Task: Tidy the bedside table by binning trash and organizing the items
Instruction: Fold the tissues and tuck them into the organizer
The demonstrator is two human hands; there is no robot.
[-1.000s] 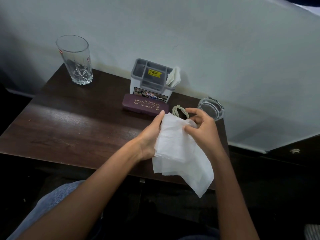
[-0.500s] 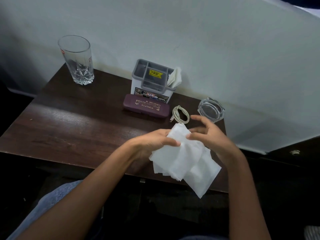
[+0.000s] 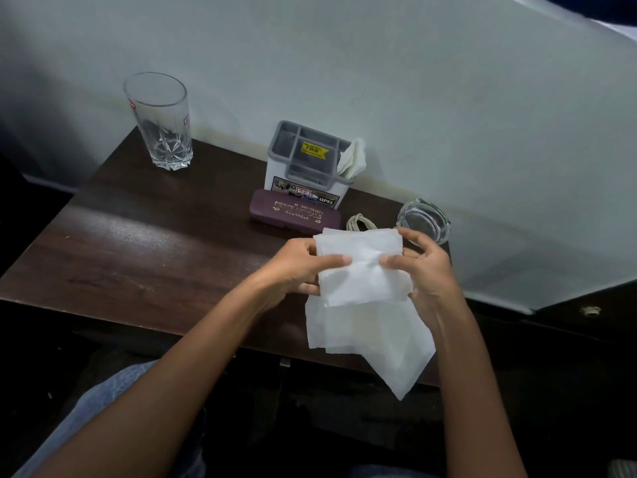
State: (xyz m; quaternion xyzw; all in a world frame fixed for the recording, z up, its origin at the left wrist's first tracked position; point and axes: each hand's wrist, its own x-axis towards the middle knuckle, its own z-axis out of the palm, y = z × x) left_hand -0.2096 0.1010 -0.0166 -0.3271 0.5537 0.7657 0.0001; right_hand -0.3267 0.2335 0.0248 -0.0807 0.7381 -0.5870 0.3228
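Tissue (image 3: 362,270) is now folded over at the top, neater than before; left hand (image 3: 296,267) and right hand (image 3: 425,270) both pinch it, probably for storing.

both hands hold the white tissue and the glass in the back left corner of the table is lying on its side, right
Not quite. The head view shows the glass standing upright, not lying on its side, at the back left corner of the table. The rest is right: the left hand and the right hand both hold the white tissue.
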